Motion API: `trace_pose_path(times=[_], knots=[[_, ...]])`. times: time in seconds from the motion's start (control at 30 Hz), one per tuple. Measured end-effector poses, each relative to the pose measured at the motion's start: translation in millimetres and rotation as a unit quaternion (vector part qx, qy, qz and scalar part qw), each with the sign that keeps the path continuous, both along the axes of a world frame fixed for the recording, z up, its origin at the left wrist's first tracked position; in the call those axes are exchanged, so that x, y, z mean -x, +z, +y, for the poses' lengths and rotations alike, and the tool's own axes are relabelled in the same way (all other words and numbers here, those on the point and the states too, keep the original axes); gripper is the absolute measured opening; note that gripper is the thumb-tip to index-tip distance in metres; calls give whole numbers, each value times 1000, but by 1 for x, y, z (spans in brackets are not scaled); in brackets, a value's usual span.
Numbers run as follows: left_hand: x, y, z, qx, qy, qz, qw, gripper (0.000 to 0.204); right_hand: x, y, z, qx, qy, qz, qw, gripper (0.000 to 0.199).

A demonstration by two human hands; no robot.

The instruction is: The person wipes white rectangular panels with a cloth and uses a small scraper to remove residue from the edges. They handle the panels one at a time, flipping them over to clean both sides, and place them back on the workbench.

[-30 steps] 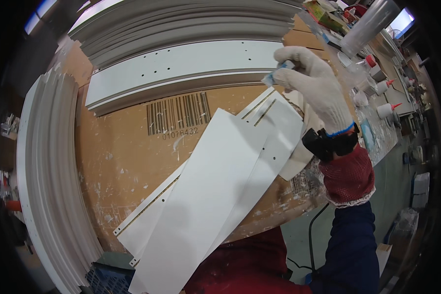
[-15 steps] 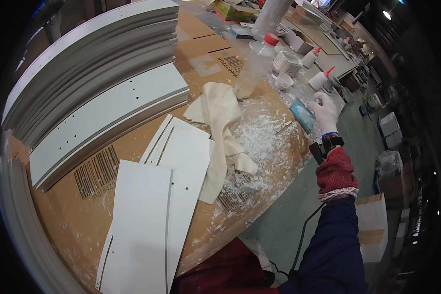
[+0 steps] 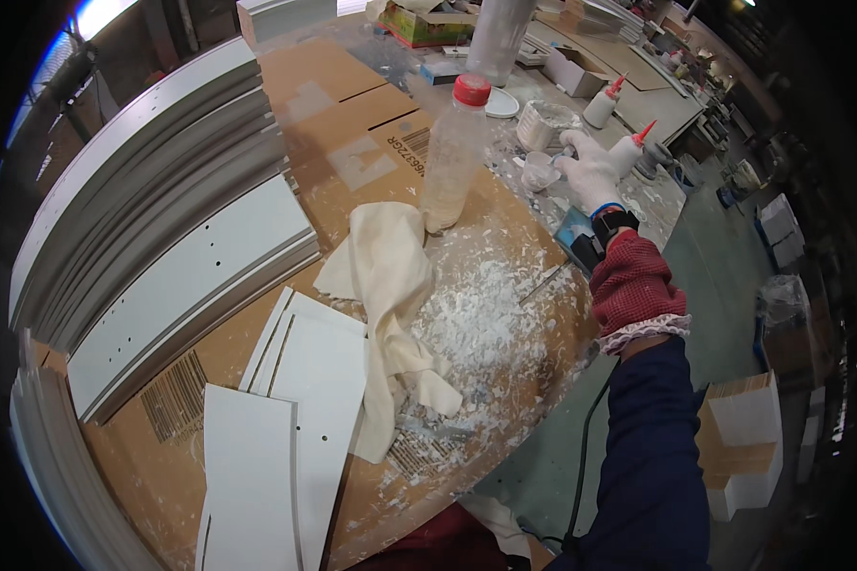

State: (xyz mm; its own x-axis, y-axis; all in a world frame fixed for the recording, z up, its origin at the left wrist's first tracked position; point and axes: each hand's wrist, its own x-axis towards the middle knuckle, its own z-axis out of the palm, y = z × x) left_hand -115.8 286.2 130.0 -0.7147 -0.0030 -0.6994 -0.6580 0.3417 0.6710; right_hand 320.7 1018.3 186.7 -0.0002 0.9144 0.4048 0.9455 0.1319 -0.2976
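Observation:
My right hand [image 3: 592, 173], in a white glove, reaches over the far right of the work table. Its thumb and forefinger are apart, with nothing seen between them. Close to the fingertips is a small translucent cup [image 3: 540, 172]; behind it stands an open white tub [image 3: 547, 124]. A white squeeze bottle [image 3: 627, 152] with a red nozzle is just beyond the knuckles, partly hidden by them. Below my wrist, at the table's edge, lies a flat blue piece [image 3: 573, 231], partly covered by the watch. My left hand is out of view.
White panels [image 3: 248, 476] lie at the near left, before a tall panel stack [image 3: 143, 181]. A cream cloth [image 3: 386, 276] and white shavings [image 3: 490, 314] cover the cardboard [image 3: 343, 162] in the middle. A clear red-capped bottle [image 3: 452, 162] stands behind the cloth.
My right hand has moved from beside the blue piece, up and left to the small cup, and its fingers have spread. The view has shifted; the red-capped bottle now appears nearer the cloth.

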Motion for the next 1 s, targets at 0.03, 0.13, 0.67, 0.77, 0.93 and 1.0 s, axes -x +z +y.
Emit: trace_pose_path(times=[0.03,0.13,0.67,0.77,0.93,1.0], knots=[[-2,2,-1,6,4,1,1000,74,5,-3,4,8,4,-30,1000,42],[-9,6,-2,19,14,2,1000,74,16,-9,12,54,2,-76,996,41],[-22,14,-12,45,32,2,998,72,-29,3,23,116,71,218,966,36],[-25,14,-17,46,35,1,998,71,-35,9,3,163,101,447,874,27],[-24,12,-23,43,30,-3,999,71,-63,6,-23,181,125,574,788,21],[-25,13,-26,43,30,-3,999,71,-71,-1,-29,186,139,593,771,22]])
